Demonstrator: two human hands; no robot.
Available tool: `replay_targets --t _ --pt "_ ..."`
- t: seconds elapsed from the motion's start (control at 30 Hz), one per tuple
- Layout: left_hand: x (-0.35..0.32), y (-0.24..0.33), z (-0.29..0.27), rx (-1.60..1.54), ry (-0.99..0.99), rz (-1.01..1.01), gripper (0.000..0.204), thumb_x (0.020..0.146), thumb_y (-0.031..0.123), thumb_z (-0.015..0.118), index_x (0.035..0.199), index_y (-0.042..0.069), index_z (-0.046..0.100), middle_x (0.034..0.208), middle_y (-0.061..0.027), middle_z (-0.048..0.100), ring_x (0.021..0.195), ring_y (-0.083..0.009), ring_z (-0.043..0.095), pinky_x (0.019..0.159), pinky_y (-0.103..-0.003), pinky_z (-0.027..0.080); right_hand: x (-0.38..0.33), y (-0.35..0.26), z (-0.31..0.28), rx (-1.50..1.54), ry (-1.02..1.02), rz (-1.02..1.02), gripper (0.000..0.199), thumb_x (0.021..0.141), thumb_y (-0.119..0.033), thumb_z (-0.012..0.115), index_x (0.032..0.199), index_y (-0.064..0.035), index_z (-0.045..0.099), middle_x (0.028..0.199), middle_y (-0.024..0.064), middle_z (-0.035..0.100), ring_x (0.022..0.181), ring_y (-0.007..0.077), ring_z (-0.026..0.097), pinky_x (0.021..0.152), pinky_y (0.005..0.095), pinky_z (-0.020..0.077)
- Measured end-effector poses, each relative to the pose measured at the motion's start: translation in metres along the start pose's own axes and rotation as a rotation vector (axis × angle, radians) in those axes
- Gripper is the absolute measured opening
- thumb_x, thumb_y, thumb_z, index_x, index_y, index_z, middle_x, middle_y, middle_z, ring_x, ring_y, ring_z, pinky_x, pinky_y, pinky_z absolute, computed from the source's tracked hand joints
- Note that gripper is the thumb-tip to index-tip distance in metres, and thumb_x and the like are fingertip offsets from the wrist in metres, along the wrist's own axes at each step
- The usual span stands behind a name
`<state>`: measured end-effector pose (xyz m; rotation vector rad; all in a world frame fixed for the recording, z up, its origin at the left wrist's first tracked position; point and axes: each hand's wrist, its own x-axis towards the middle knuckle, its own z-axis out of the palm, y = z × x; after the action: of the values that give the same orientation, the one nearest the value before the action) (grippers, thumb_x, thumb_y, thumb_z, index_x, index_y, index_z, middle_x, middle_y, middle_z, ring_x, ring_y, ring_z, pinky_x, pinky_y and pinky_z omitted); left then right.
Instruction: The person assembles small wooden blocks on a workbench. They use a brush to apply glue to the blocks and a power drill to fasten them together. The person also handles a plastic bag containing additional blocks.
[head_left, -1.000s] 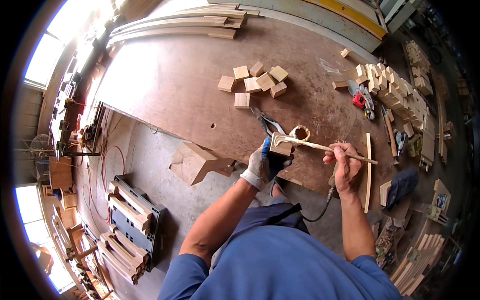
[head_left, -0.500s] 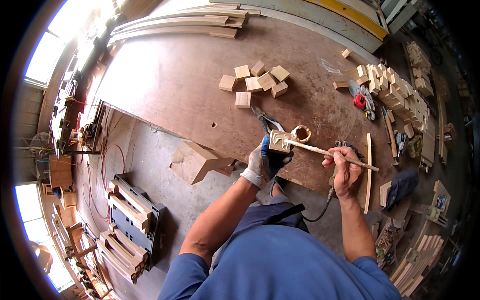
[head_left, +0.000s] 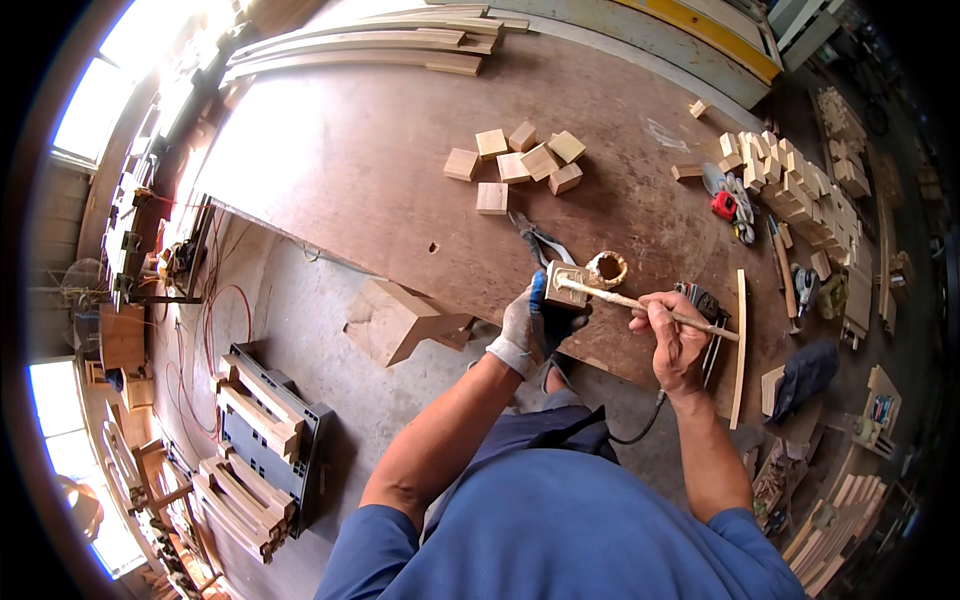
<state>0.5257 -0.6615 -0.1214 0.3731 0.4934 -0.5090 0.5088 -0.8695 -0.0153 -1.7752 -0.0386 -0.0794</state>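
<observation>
My left hand (head_left: 525, 322), in a white and blue work glove, grips a small square wooden block (head_left: 566, 291) near the table's front edge. Pale, wet-looking glue is smeared on the block's upper face. In my bare right hand (head_left: 675, 340) is a long glue brush (head_left: 628, 299), its handle crusted and slanting to the right. The brush tip touches the glued face. Just beyond the block stands a small round glue cup (head_left: 607, 268) with a crusted rim. Pliers (head_left: 538, 240) lie beside it, their handles partly behind the block. A power tool (head_left: 702, 300) sits partly hidden behind my right hand.
Several loose wooden blocks (head_left: 492, 198) lie on the brown table (head_left: 350, 160). At the right are stacked wood pieces (head_left: 800, 190), a red tape measure (head_left: 723, 205), a hammer (head_left: 785, 275) and a thin strip (head_left: 739, 350). A notched wooden piece (head_left: 390, 322) stands by the table's front edge.
The brush tip has moved a little left across the block's face, and the glue is spread flatter. My right hand has shifted slightly left and down, uncovering more of the power tool.
</observation>
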Motion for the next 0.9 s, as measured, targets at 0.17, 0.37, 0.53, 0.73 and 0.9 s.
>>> replay_targets --t 0.17,0.37,0.53,0.73,0.9 --pt "0.001 0.001 -0.006 -0.006 0.003 0.007 0.056 0.105 0.052 0.051 0.136 0.006 0.057 0.123 -0.0183 0.067 0.101 -0.0369 0.069 0.078 -0.043 0.061 -0.002 -0.006 -0.005 -0.016 -0.036 -0.011 0.024 0.105 -0.014 0.054 0.1 0.0051 0.068 0.086 0.0085 0.07 0.073 0.0129 0.069 0.066 0.0256 0.0572" --pt "-0.001 0.002 -0.003 0.014 0.008 0.006 0.056 0.105 0.052 0.05 0.135 0.006 0.057 0.121 -0.0189 0.067 0.099 -0.037 0.069 0.077 -0.043 0.061 0.0 -0.013 -0.001 0.018 -0.001 -0.025 0.024 0.105 -0.014 0.054 0.098 0.0048 0.068 0.087 0.0087 0.07 0.073 0.0129 0.069 0.067 0.0253 0.0566" --pt "0.0 0.0 -0.006 -0.013 0.038 0.003 0.055 0.106 0.052 0.049 0.134 0.005 0.057 0.12 -0.0192 0.068 0.099 -0.0373 0.069 0.077 -0.044 0.061 -0.001 -0.007 -0.003 -0.056 -0.082 -0.058 0.024 0.104 -0.014 0.055 0.096 0.0049 0.067 0.083 0.0099 0.069 0.07 0.0144 0.069 0.066 0.0269 0.0565" --pt "-0.003 0.0 -0.008 -0.013 0.023 0.008 0.056 0.105 0.052 0.05 0.134 0.004 0.057 0.12 -0.0196 0.068 0.1 -0.039 0.069 0.077 -0.044 0.062 0.001 -0.014 -0.011 -0.124 -0.049 -0.041 0.023 0.103 -0.013 0.055 0.095 0.0049 0.067 0.083 0.0094 0.07 0.069 0.0138 0.069 0.063 0.0263 0.0565" --pt "-0.005 0.001 -0.002 -0.024 0.016 -0.006 0.056 0.105 0.051 0.05 0.134 0.004 0.057 0.121 -0.0193 0.067 0.1 -0.0403 0.069 0.077 -0.044 0.061 0.0 -0.021 -0.005 -0.106 0.019 -0.077 0.022 0.103 -0.011 0.055 0.095 0.0047 0.067 0.083 0.009 0.069 0.071 0.0137 0.069 0.064 0.0272 0.0565"
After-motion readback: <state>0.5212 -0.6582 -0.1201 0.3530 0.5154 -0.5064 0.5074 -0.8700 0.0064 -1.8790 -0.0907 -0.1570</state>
